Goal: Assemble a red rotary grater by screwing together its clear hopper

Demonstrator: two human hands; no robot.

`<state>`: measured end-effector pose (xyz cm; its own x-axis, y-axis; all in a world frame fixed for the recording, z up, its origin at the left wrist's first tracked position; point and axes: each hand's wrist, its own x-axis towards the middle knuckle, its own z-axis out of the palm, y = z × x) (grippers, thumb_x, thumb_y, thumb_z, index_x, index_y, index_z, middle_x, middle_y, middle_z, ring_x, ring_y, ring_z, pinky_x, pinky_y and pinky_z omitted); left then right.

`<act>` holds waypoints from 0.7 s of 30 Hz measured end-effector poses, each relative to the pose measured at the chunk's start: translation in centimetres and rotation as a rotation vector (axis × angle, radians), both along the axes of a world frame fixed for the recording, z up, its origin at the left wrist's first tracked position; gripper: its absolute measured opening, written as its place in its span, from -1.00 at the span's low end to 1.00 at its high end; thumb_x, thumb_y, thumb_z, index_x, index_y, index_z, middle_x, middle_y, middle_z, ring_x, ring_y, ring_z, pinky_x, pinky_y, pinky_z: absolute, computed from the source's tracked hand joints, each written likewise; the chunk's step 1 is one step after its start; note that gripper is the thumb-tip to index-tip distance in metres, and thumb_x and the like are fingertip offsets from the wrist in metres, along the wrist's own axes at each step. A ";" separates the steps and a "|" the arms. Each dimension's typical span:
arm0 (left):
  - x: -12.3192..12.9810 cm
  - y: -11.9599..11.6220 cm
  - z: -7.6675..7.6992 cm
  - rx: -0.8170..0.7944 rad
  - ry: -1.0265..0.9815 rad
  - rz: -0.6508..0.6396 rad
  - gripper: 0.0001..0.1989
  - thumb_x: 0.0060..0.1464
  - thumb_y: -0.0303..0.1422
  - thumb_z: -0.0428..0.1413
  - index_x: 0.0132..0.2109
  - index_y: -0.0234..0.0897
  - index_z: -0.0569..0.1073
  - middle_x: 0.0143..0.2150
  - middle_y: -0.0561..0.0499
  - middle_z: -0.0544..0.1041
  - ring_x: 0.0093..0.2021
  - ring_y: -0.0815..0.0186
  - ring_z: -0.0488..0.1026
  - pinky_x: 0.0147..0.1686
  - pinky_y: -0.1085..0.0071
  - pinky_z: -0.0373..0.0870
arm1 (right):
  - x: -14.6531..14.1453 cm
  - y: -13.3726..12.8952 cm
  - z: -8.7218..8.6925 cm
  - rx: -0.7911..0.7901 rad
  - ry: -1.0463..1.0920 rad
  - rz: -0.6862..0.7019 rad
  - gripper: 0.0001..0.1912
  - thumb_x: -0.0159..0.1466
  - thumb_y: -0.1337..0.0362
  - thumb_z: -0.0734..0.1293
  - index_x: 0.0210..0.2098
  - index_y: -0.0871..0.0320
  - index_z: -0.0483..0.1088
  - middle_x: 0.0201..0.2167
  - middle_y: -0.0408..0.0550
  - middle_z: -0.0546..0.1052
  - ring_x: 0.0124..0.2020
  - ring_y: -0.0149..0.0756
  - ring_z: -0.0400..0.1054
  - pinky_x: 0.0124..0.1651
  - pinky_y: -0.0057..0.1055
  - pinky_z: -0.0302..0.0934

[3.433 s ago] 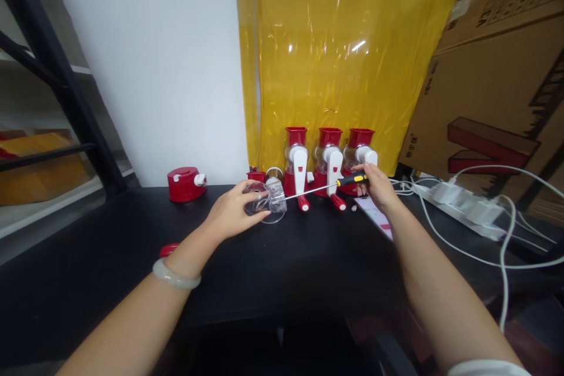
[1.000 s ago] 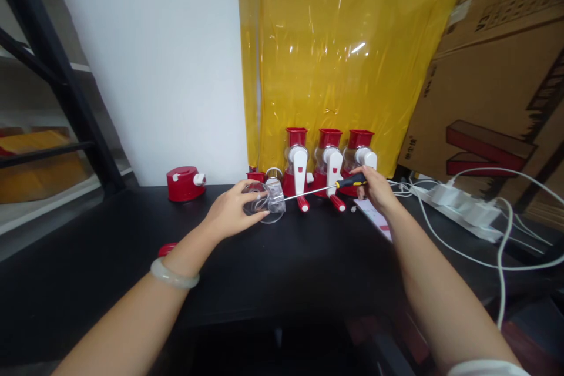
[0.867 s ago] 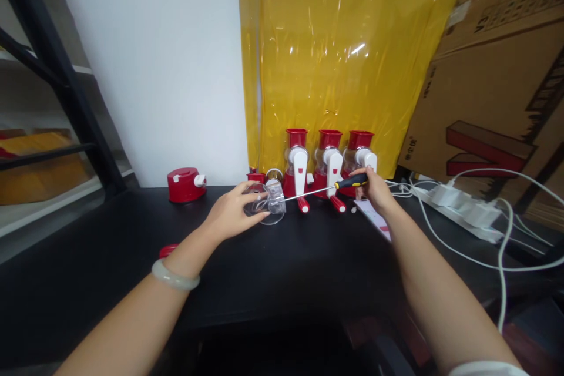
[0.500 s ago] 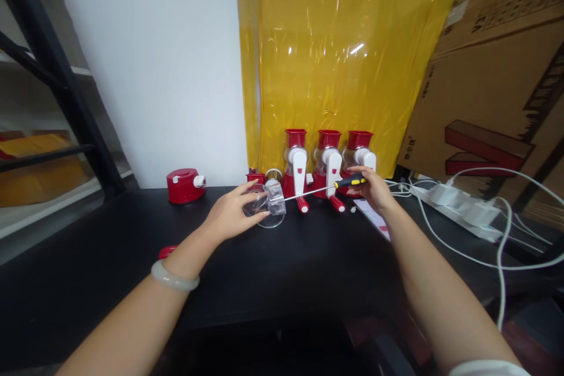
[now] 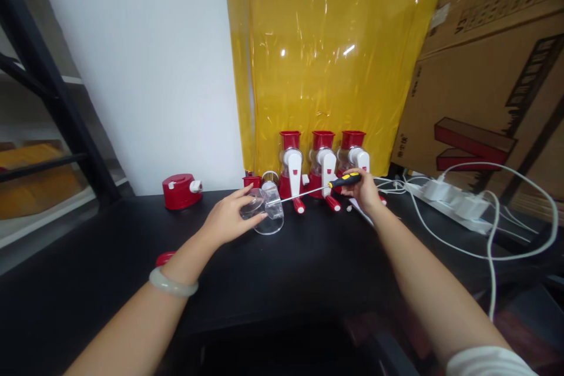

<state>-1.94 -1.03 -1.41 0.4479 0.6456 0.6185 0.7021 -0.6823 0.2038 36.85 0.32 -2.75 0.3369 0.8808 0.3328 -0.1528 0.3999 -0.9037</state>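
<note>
My left hand [image 5: 225, 218], with a pale bangle at the wrist, grips a clear plastic housing [image 5: 274, 210] lying over the black tabletop. Closed around the black-and-yellow handle of a screwdriver [image 5: 346, 180] is my right hand [image 5: 365, 192]. Its metal shaft points left, and the tip reaches the clear housing; whether it sits inside an opening I cannot tell. Just behind the housing are a metal grating drum [image 5: 269, 178] and a red part [image 5: 252, 181]. Red-and-white rotary graters [image 5: 291, 165] with crank handles stand in a row behind the screwdriver.
A red base [image 5: 181, 192] with a white knob stands at the back left. Another red piece [image 5: 165, 258] is partly hidden by my left forearm. White cables and a power strip [image 5: 458, 211] lie on the right, before a large cardboard box [image 5: 476, 88]. A phone [image 5: 362, 211] lies under my right hand.
The view has shifted slightly, moving the scene a little left. Both hands keep their holds, and the screwdriver tip stays at the clear housing. The phone is now more covered by my right hand.
</note>
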 end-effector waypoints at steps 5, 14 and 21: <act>0.0 0.0 0.1 -0.022 0.004 0.000 -0.64 0.07 -0.02 0.24 -0.15 -0.21 0.60 0.28 -0.23 0.46 0.11 -0.07 0.55 0.07 -0.02 0.49 | -0.1 -0.1 -0.1 -0.010 0.035 0.052 -0.75 0.21 0.07 0.23 -0.23 0.08 0.38 -0.53 -0.13 0.50 -0.59 -0.30 0.41 -0.51 -0.40 0.29; 0.5 -0.2 0.2 -0.101 0.003 0.012 -0.63 0.06 0.01 0.23 -0.18 -0.18 0.58 0.27 -0.25 0.47 0.15 -0.12 0.52 0.06 -0.05 0.48 | -1.2 0.9 -0.9 0.074 0.062 -0.152 -0.57 0.21 -0.21 0.29 -0.37 0.04 0.34 -0.80 -0.32 0.16 -0.79 -0.42 0.10 -0.71 -0.49 0.05; 0.6 -0.1 0.2 -0.080 -0.027 -0.034 -0.64 0.04 0.01 0.25 -0.21 -0.19 0.56 0.18 -0.23 0.55 0.22 -0.10 0.47 0.15 -0.01 0.43 | -1.4 0.4 -1.0 0.021 0.181 -0.095 -0.71 0.26 0.02 0.17 -0.27 0.08 0.37 -0.54 -0.17 0.47 -0.63 -0.34 0.41 -0.61 -0.45 0.24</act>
<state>-1.31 -1.12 -1.25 0.4547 0.6780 0.5776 0.6722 -0.6867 0.2769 35.48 0.68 -3.74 0.4744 0.8355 0.2773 -0.2729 0.4390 -0.8560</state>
